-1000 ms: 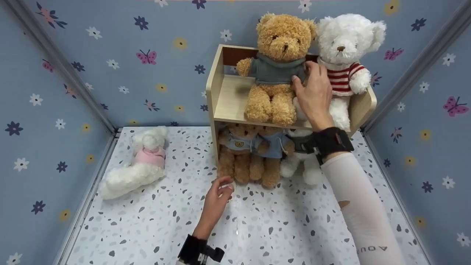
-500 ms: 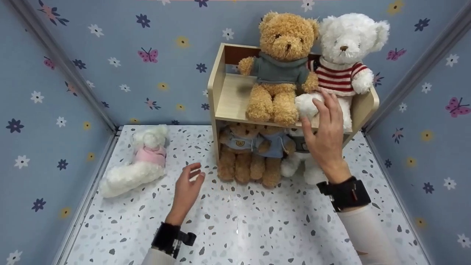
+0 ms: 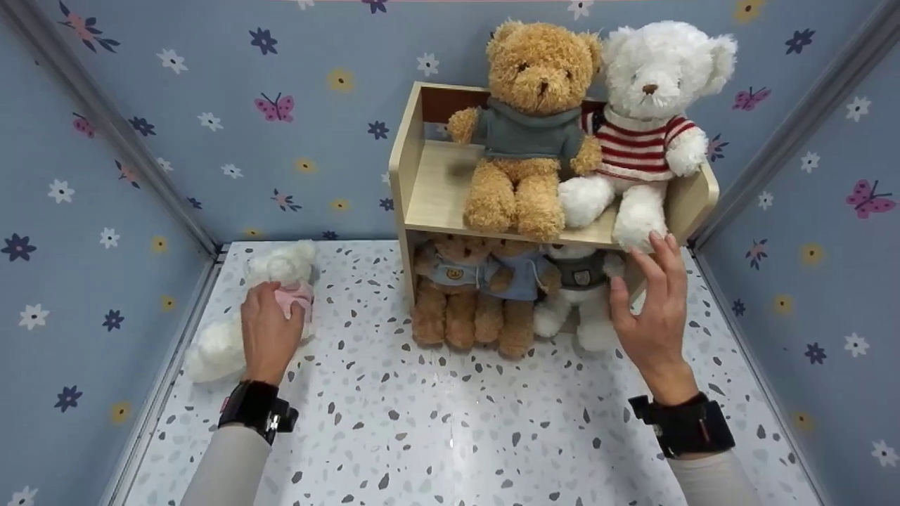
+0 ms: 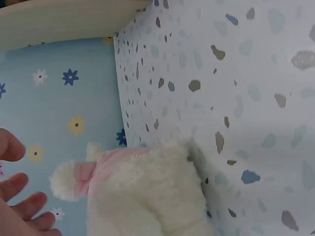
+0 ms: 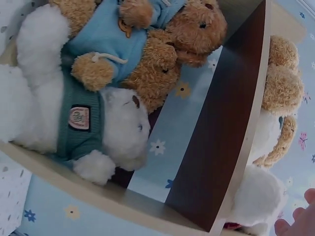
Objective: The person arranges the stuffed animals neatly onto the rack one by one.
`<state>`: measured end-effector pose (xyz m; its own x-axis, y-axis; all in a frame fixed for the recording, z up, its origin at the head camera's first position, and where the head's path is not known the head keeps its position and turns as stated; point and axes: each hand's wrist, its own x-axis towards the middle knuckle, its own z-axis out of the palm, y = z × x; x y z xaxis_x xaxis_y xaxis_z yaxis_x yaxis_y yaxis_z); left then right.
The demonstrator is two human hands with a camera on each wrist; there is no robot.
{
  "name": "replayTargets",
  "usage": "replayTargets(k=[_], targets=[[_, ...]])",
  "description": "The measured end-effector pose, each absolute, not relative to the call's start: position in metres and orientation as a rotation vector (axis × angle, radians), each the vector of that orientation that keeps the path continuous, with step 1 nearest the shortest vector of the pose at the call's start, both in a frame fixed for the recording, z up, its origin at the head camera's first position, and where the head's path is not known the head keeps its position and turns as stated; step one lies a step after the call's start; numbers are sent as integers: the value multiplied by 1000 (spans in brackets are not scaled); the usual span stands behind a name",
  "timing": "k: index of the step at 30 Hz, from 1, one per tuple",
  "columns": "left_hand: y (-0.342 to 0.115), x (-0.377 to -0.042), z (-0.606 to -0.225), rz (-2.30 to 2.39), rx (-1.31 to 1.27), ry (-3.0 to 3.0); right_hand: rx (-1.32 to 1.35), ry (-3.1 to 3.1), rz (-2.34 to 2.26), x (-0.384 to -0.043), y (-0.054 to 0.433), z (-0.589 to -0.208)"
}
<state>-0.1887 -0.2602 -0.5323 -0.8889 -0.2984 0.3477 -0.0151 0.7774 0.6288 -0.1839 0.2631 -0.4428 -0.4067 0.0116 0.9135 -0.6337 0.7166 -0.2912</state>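
In the head view, a white teddy bear in a pink top (image 3: 283,261) lies on the speckled surface at the left. My left hand (image 3: 268,334) is over its middle, fingers spread and slightly bent. The left wrist view shows the hand's fingers (image 4: 30,205) apart from the bear's fluffy body (image 4: 157,191). My right hand (image 3: 654,316), with loosely extended fingers and nothing in it, is by the wooden shelf's (image 3: 443,186) right front. Its fingertips overlap a foot of the white bear in a red-striped sweater (image 3: 640,151), which sits upright on top.
A tan bear in a grey-green sweater (image 3: 531,133) sits beside the striped one. Below sit two brown bears in light blue, one on the left (image 3: 450,274), and a white bear in dark green (image 3: 580,277). Flowered walls (image 3: 316,126) enclose the back and sides.
My right hand has left the tan bear's side and moved down to the shelf's front. My left hand has moved left from before the shelf to above the pink-topped bear.
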Motion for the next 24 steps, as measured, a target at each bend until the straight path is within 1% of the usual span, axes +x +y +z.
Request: replayTargets(k=[3,6,11,15,24], targets=[[-273,-193,-534,-726,306,-2675,483,-1880,776,-176,269,-451],[-283,-195,-538,-667,414,-2791,488,-1899,770,-170,274,-461],[-294,-191,-553,-779,603,-2989,474,-1938,770,-162,282,-479],[-299,-185,-564,-920,731,-3033,440,-1982,775,-157,290,-490],[-302,-184,-577,-998,787,-2961,358,-2047,820,-145,297,-507]])
